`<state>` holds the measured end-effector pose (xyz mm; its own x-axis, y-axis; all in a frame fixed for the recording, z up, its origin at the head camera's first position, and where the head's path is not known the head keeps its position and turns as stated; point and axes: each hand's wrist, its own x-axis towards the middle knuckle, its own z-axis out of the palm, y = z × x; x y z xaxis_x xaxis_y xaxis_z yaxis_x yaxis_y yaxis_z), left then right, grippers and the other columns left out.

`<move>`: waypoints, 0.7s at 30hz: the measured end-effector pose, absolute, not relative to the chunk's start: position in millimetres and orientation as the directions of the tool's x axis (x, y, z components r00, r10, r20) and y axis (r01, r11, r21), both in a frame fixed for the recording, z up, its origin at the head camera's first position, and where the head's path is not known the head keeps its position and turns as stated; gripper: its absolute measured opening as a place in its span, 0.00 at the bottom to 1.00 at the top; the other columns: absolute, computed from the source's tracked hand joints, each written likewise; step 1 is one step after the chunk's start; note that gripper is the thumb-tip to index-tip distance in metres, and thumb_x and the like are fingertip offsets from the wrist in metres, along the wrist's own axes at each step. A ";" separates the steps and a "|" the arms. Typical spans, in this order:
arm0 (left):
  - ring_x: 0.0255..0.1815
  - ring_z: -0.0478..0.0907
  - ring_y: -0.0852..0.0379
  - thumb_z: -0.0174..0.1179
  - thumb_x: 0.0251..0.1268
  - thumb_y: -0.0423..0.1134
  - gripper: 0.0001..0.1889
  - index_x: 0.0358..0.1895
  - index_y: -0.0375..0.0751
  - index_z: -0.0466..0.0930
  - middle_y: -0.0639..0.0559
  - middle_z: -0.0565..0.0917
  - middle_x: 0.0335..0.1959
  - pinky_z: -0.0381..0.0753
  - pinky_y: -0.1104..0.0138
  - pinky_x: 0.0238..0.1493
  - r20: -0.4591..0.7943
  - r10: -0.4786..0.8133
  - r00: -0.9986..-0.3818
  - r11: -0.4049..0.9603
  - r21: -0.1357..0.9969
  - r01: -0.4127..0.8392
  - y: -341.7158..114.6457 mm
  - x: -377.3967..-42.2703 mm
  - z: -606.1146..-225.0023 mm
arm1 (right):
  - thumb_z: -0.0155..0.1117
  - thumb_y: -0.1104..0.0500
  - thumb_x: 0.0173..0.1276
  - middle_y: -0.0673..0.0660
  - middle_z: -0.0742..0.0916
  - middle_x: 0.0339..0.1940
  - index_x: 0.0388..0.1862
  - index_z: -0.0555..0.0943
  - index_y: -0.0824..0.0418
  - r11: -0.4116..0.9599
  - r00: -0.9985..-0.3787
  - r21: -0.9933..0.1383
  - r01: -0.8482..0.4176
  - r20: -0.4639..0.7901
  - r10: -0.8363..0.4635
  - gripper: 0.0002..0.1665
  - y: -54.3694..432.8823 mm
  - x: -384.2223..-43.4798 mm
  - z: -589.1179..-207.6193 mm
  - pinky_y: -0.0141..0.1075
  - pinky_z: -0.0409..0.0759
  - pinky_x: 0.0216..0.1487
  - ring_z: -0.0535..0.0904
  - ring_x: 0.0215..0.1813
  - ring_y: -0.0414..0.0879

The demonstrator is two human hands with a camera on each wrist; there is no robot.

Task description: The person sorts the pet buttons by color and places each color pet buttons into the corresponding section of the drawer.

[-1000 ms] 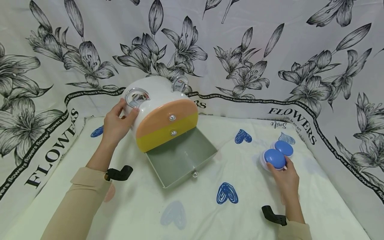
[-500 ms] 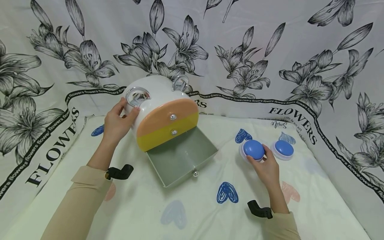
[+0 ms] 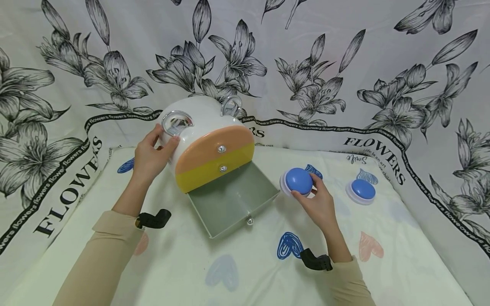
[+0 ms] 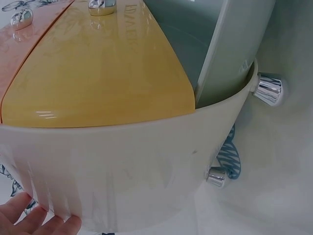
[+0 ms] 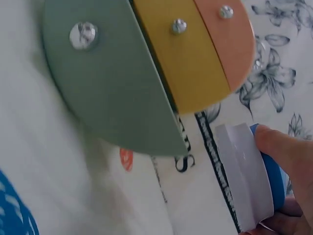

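Observation:
A white rounded mini chest of drawers with orange, yellow and green fronts stands left of centre in the head view. Its green bottom drawer is pulled out. My left hand rests on the chest's left side, thumb below the silver ring, fingertips against the white shell. My right hand holds a round white container with a domed blue top, thumb and fingers around its edge. This container is in the air, just beyond the drawer's right corner; in the right wrist view its white base faces the chest.
A second blue-topped round container lies on the heart-print cloth to the right. Behind stands a hanging cloth with flower prints. A silver knob juts from the drawer front.
My right hand has carried the blue-topped container leftward from beside the second one to near the open drawer. My left hand and the chest have stayed in place.

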<state>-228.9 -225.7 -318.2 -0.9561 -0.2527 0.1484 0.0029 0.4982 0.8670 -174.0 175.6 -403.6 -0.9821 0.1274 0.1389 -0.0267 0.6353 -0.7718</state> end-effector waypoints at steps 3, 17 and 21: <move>0.73 0.50 0.52 0.54 0.58 0.62 0.40 0.72 0.51 0.53 0.62 0.49 0.73 0.67 0.56 0.62 0.147 -0.251 -0.957 0.496 0.868 0.003 -225.4 -229.6 -318.7 | 0.70 0.51 0.55 0.65 0.71 0.64 0.69 0.59 0.62 0.621 -0.985 -0.782 -0.059 0.145 0.089 0.47 164.0 -174.8 -400.1 0.51 0.74 0.58 0.70 0.62 0.59; 0.73 0.49 0.52 0.53 0.58 0.62 0.41 0.72 0.50 0.52 0.61 0.48 0.74 0.66 0.55 0.63 0.139 -0.248 -0.959 0.495 0.869 -0.003 -226.0 -228.4 -318.0 | 0.73 0.51 0.51 0.59 0.75 0.62 0.66 0.64 0.59 0.552 -0.982 -0.812 -0.189 0.155 -0.108 0.45 109.7 -174.6 -393.6 0.48 0.78 0.55 0.75 0.58 0.54; 0.73 0.49 0.52 0.54 0.58 0.62 0.41 0.72 0.50 0.53 0.60 0.48 0.74 0.66 0.55 0.63 0.144 -0.247 -0.958 0.495 0.869 0.003 -225.4 -228.1 -317.8 | 0.74 0.51 0.50 0.59 0.77 0.59 0.65 0.65 0.60 0.582 -0.977 -0.785 -0.212 0.149 -0.154 0.45 97.4 -178.3 -396.9 0.45 0.79 0.53 0.77 0.54 0.51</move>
<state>-228.1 -225.4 -317.8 -0.9583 -0.2470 0.1438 0.0029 0.4947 0.8691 -178.3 97.4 -396.9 -0.9768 -0.1537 0.1492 -0.2115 0.5823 -0.7850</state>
